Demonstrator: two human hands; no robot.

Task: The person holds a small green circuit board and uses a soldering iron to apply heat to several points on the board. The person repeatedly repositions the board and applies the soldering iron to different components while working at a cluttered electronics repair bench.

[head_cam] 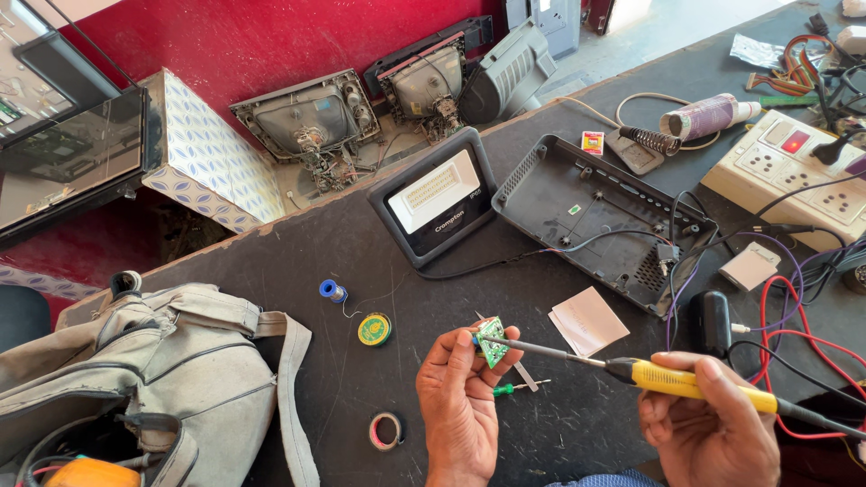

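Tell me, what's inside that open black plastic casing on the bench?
Inside the black casing lie a thin dark wire, a small green-marked sticker and moulded screw posts. Its lower right corner is covered by bundled cables, so anything beneath them stays unseen.

Left hand [460, 397] pinches a small green circuit board [492, 340]; right hand [708, 428] holds a yellow-handled soldering iron [631, 368], its tip touching the board, above the black worktop [361, 243].

My fingers cover part of the small green circuit board [492, 341], and its parts are too small to make out. My right hand [708, 424] is cut off by the bottom edge, and the yellow soldering iron's [667, 379] cord runs out at the right. The grey bag [144, 379] is cropped at the left and bottom. The extension board [794, 171] leaves the picture at the right edge.
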